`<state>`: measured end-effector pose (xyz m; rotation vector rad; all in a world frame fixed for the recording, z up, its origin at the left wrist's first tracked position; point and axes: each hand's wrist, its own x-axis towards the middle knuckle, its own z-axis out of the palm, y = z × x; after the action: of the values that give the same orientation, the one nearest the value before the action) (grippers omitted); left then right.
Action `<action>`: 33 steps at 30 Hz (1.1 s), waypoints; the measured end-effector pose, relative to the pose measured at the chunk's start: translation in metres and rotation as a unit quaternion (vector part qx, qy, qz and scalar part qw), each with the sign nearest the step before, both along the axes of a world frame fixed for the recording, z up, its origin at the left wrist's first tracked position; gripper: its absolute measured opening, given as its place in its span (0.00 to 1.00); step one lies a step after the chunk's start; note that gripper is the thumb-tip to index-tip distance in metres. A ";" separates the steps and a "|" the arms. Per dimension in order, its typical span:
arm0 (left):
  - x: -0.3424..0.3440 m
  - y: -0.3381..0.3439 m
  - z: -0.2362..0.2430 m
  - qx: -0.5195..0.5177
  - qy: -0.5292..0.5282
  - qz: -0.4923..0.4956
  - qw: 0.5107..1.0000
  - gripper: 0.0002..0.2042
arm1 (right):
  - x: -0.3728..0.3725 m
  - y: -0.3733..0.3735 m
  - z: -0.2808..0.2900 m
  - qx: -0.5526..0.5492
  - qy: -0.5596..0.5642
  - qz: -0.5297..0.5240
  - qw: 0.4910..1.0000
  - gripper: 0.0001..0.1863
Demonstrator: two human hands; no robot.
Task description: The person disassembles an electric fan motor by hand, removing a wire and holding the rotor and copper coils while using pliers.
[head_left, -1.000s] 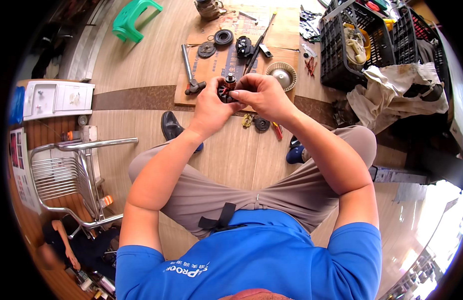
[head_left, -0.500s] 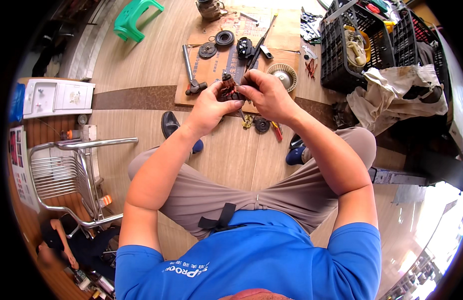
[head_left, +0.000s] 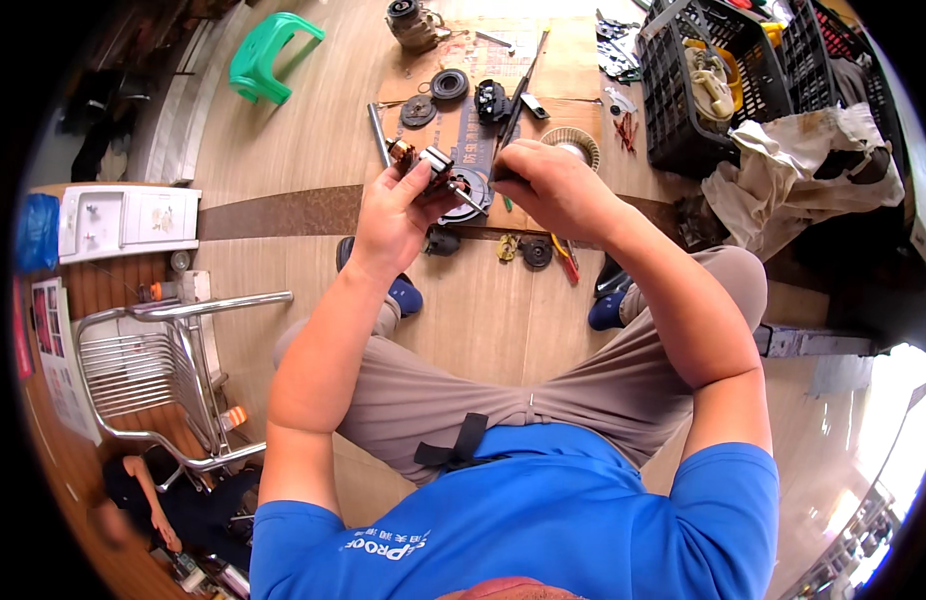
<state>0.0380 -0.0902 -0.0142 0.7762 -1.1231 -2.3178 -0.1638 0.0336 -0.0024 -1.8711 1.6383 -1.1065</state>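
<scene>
My left hand (head_left: 398, 210) grips a small motor armature (head_left: 433, 170) with copper windings and a steel shaft pointing down-right. My right hand (head_left: 548, 185) is closed just right of it, apart from it, around something dark I cannot make out. Beneath lies cardboard (head_left: 533, 55) bearing a round housing (head_left: 468, 203) partly hidden by the armature, a pale fan wheel (head_left: 578, 140) behind my right hand, black discs (head_left: 448, 85), a black component (head_left: 491, 100), a long dark rod (head_left: 533, 75) and a metal bar (head_left: 376, 125). Pliers (head_left: 565, 255) lie below the cardboard.
A green stool (head_left: 263, 55) stands upper left. Black crates (head_left: 673, 110) and pale cloth (head_left: 773, 170) are at right. A metal chair (head_left: 133, 370) and white cabinet (head_left: 123, 220) line the left. Another person (head_left: 163, 500) is low at the left.
My left hand has moved left, tilting the armature toward horizontal. My right hand has separated from it and moved right, in front of the fan wheel.
</scene>
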 end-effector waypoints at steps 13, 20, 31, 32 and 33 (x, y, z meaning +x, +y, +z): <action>-0.009 0.015 0.000 -0.146 -0.009 0.009 0.989 0.16 | 0.002 0.001 -0.002 0.292 -0.199 -0.006 0.935 0.15; -0.010 0.014 0.004 -0.151 0.037 -0.020 0.988 0.19 | -0.004 0.000 0.003 0.358 -0.343 -0.045 0.867 0.15; -0.010 0.019 0.009 -0.192 0.026 -0.072 0.978 0.26 | 0.001 -0.001 -0.008 0.338 -0.345 0.003 0.876 0.06; -0.010 0.019 0.010 -0.198 0.025 -0.082 0.977 0.26 | 0.000 0.000 -0.006 0.343 -0.344 -0.010 0.874 0.07; -0.010 0.020 0.011 -0.203 0.023 -0.091 0.975 0.26 | 0.001 0.001 -0.004 0.343 -0.343 -0.009 0.874 0.07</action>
<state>0.0282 -0.0703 -0.0034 0.4789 -1.6353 -2.1217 -0.1631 0.0342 -0.0061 -0.8642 1.3526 -0.8729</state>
